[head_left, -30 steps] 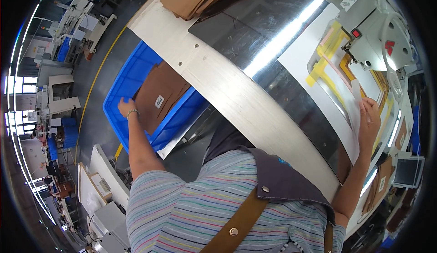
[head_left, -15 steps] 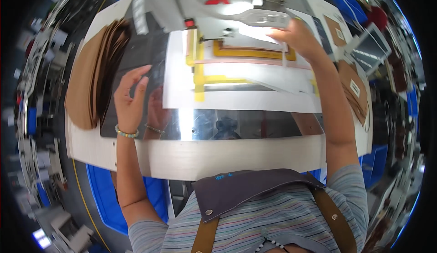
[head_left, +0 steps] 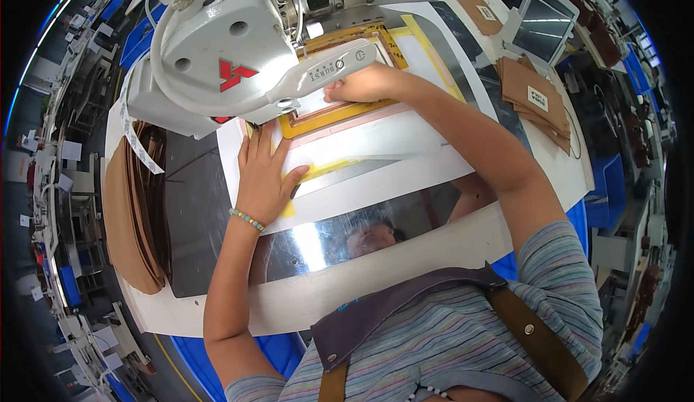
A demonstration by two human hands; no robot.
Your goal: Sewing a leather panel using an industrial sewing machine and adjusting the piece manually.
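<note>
My left hand [head_left: 264,181] lies with fingers spread on the left part of a white sheet [head_left: 383,178] marked with yellow tape. Just beyond its fingertips is the near left corner of a yellow-edged rectangular frame [head_left: 318,124]. My right hand [head_left: 372,84] reaches over that frame, its fingers curled inward above the middle. A grey-white lamp [head_left: 318,73] on a bendable neck covers part of these fingers. What they hold, if anything, cannot be made out. The white sewing machine head [head_left: 217,51] stands beyond my left hand.
Brown folded pieces [head_left: 134,214] stand in a stack at the left. More brown pieces [head_left: 535,98] with white labels lie at the right, near a tilted screen [head_left: 542,22]. A shiny metal plate [head_left: 340,246] runs along the table's near edge [head_left: 463,246].
The view has turned, so the machine head now shows at the left. My left hand has come down from the air onto the sheet. My right hand has left the lamp and reached over the frame.
</note>
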